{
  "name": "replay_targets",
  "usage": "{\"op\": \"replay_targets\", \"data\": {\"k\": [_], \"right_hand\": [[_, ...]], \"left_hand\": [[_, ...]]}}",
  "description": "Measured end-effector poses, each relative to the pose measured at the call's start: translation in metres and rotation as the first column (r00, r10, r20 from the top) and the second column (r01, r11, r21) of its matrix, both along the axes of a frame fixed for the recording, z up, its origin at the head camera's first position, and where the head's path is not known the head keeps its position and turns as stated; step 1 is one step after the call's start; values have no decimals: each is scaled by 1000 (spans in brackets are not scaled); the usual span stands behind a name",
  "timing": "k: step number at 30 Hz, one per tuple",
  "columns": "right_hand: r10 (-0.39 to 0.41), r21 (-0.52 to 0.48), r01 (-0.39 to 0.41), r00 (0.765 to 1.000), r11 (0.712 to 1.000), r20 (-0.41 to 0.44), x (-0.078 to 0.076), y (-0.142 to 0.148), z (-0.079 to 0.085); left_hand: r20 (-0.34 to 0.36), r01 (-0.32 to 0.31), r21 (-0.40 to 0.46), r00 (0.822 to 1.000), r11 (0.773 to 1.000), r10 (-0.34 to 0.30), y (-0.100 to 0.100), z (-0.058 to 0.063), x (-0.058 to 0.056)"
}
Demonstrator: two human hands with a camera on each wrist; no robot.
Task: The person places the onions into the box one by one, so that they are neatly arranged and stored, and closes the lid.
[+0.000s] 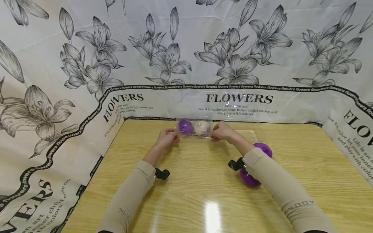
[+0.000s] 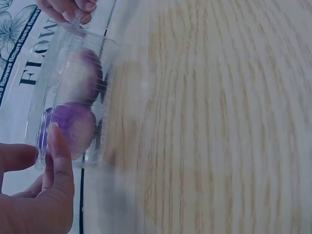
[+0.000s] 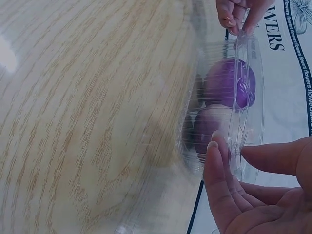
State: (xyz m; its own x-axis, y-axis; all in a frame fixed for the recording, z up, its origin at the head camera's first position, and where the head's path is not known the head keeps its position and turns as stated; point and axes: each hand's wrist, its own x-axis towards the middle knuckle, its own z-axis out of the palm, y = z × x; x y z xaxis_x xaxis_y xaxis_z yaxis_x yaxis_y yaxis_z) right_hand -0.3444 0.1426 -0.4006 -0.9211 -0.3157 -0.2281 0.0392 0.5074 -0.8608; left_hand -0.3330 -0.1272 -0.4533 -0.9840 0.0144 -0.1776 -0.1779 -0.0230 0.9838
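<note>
A clear plastic box [image 1: 194, 135] with a ribbed wall lies at the far edge of the table. Inside it sit a round purple thing [image 1: 185, 127] and a whitish one with purple patches [image 1: 201, 128], side by side. My left hand [image 1: 167, 137] is at the box's left end, pinching its rim between thumb and fingers. At the right end, my right hand [image 1: 223, 132] pinches the rim in the same way. Both wrist views show the rim between the fingertips of the near hand. Whether the lid is fully fastened is hard to see.
Beside my right hand stands another clear plastic container [image 1: 247, 134], its raised part faint against the cloth. Two glossy purple round things [image 1: 263, 149] [image 1: 249, 178] lie partly hidden by my right sleeve. A flower-printed cloth [image 1: 172, 103] walls the table's back and sides.
</note>
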Motion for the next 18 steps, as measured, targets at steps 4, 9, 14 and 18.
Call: {"op": "replay_targets", "data": {"k": [4, 9, 14, 18], "right_hand": [[-3, 12, 2, 1000, 1000, 8, -1, -1, 1], [-11, 45, 12, 1000, 999, -3, 0, -2, 2], [-15, 53, 16, 1000, 998, -12, 0, -3, 3], [-19, 58, 19, 1000, 998, -9, 1, -3, 4]], "left_hand": [[8, -9, 8, 1000, 1000, 9, 0, 3, 1], [17, -13, 29, 1000, 999, 12, 1, 4, 0], [24, -13, 32, 1000, 999, 13, 1, 4, -1], [31, -11, 21, 999, 1000, 11, 0, 4, -1]]}}
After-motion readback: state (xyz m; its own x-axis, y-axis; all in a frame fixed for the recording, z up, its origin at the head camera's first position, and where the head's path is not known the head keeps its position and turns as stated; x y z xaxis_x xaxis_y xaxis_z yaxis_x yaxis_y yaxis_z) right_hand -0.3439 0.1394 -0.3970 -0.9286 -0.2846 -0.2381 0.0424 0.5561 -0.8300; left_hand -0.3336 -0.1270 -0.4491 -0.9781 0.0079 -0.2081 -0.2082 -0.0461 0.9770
